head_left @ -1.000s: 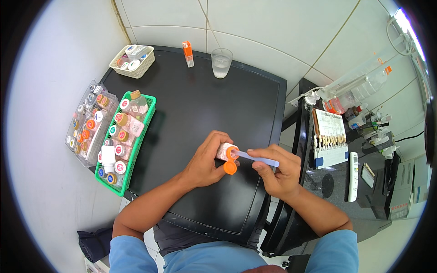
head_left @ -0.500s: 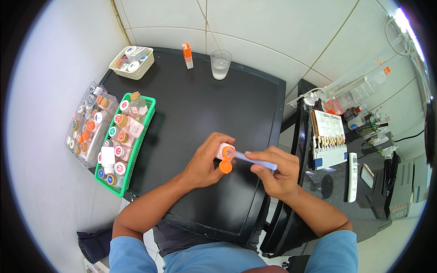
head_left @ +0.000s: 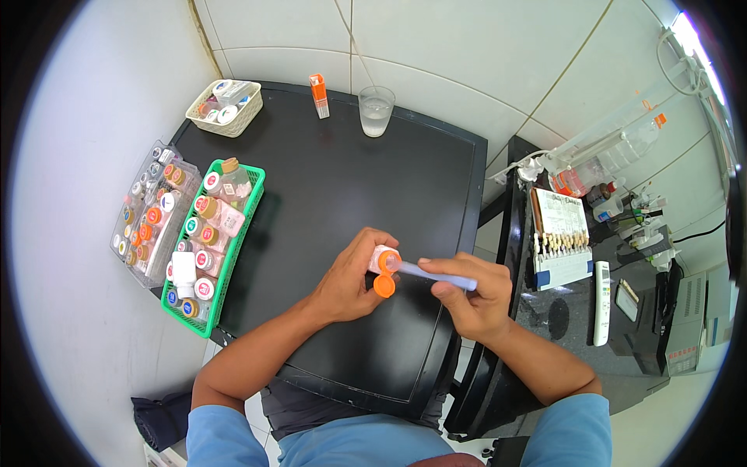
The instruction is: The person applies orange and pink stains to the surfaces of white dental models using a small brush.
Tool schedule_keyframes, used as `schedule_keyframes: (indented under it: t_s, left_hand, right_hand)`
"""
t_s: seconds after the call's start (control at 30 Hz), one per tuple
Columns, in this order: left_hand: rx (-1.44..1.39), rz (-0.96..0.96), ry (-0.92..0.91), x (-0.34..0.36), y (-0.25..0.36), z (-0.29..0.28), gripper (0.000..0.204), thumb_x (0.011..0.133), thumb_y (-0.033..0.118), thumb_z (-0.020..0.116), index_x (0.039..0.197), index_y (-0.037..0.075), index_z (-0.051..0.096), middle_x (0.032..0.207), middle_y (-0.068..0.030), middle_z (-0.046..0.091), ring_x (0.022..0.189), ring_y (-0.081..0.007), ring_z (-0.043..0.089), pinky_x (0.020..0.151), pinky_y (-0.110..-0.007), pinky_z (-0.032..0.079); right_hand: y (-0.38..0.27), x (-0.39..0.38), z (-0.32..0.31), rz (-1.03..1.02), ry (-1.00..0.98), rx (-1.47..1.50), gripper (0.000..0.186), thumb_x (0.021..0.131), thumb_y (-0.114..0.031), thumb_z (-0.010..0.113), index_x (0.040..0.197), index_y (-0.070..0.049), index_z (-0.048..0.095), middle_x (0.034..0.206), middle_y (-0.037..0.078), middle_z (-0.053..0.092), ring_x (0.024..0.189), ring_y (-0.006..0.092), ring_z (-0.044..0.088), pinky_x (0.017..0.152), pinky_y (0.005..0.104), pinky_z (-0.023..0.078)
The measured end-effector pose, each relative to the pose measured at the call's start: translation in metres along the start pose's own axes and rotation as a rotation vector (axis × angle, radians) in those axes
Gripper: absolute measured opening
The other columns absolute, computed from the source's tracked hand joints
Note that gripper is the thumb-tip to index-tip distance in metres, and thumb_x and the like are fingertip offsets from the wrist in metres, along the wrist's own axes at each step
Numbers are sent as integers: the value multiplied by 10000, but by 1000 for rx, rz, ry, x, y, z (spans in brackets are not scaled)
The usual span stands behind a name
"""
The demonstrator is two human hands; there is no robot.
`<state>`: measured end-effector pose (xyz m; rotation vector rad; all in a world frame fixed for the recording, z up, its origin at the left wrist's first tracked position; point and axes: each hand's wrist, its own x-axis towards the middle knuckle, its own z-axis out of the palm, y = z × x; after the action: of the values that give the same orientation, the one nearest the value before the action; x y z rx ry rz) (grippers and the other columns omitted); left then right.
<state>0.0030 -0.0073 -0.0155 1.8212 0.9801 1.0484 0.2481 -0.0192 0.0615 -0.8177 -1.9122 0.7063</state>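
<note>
Over the black table (head_left: 358, 187), my left hand (head_left: 348, 279) holds a small bottle of pink content (head_left: 379, 257). Its orange flip cap (head_left: 384, 286) hangs open towards me, and the orange-rimmed mouth faces right. My right hand (head_left: 481, 296) pinches a slim pale-blue plastic tool (head_left: 445, 278) with a long handle. The tool's thin end reaches to the bottle mouth; whether it dips inside and what shape its tip has, I cannot tell.
A green basket (head_left: 255, 204) full of capped bottles stands left, beside a clear tray of bottles (head_left: 148, 226). Farther back are a cream basket (head_left: 243, 123), an orange-white box (head_left: 319, 97) and a glass (head_left: 375, 117). On the right-hand counter lie a tooth shade guide (head_left: 562, 247) and a white remote (head_left: 601, 303).
The pale-blue tool has shifted very slightly to the right with my right hand. The bottle stays in my left hand, almost unmoved.
</note>
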Motion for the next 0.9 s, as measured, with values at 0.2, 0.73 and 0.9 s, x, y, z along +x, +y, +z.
schedule_keyframes:
  t_s: [0.2, 0.73, 0.9]
  left_hand:
    - [-33, -10, -78, 3, 5, -3, 801, 843, 183, 910, 1489, 53, 454, 1339, -126, 542, 1255, -259, 589, 1063, -405, 492]
    - [-81, 150, -39, -2, 6, -11, 430, 941, 355, 890, 1137, 60, 647, 1053, -87, 649, 921, -235, 655, 813, -377, 523]
    - [-73, 159, 71, -9, 6, -13, 323, 1007, 306, 822, 1095, 54, 641, 997, -66, 650, 850, -202, 648, 755, -363, 512]
  right_hand:
    - [-1, -3, -5, 154, 58, 145, 247, 1012, -94, 828, 1243, -9, 841, 815, 93, 739, 653, 118, 605, 605, 280, 446]
    - [46, -1, -11, 596, 413, 979, 405, 1200, -384, 579, 1367, -25, 666, 732, -19, 487, 527, 89, 414, 506, 264, 350]
    - [42, 2, -5, 613, 362, 921, 398, 1208, -389, 560, 1359, -36, 663, 729, -15, 492, 527, 86, 428, 502, 259, 349]
